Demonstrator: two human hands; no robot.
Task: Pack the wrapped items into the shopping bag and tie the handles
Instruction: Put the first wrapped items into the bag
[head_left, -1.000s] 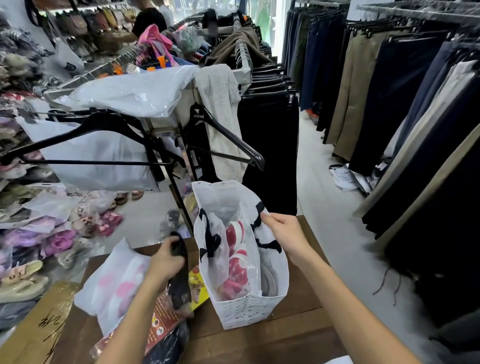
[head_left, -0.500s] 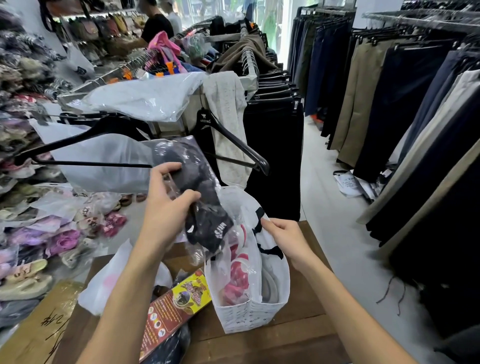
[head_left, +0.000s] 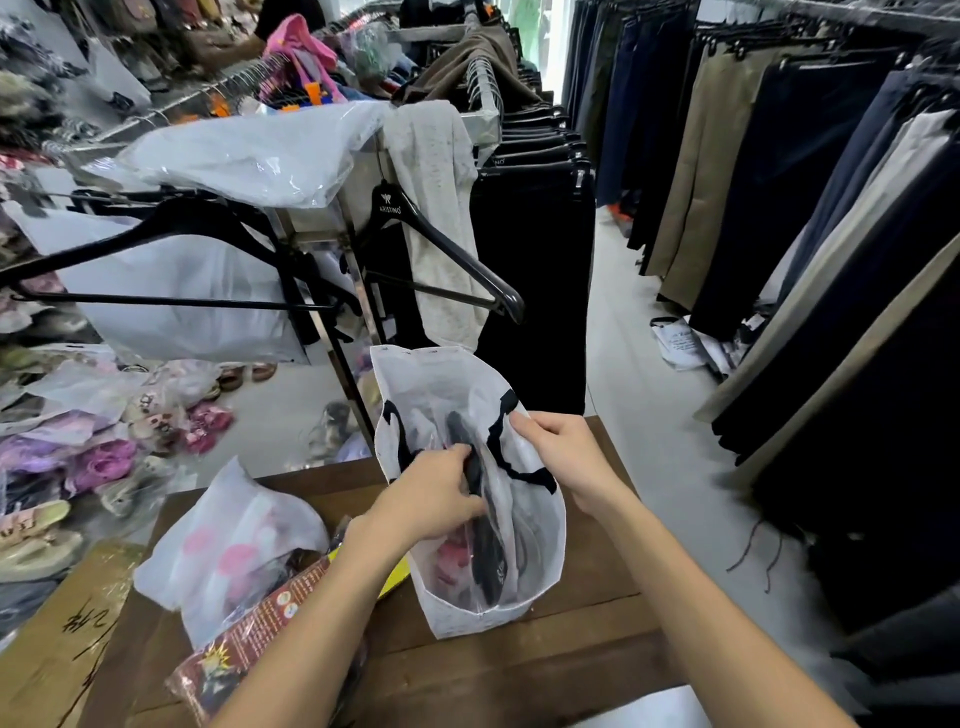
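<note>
Clothes racks surrounded a wooden bench (head_left: 582, 660); left hand (head_left: 431, 499) clamped a soft, slippery wrapped garment (head_left: 480, 525) inside the limp bag (head_left: 540, 561), right hand (head_left: 566, 447) pinching its rim.

One legible brand: "ARISTINO", in white capitals under a small logo, on the neck of the black hanger (head_left: 439, 244) at centre far. Handwritten dark marks on the cardboard box (head_left: 62, 623), near left, cannot be read. Print on the red packet (head_left: 249, 639) is too blurred.

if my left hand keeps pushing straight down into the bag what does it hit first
Probably the red-and-white wrapped item already inside the shopping bag, under the black item the left hand grips; depth is unclear.
</note>
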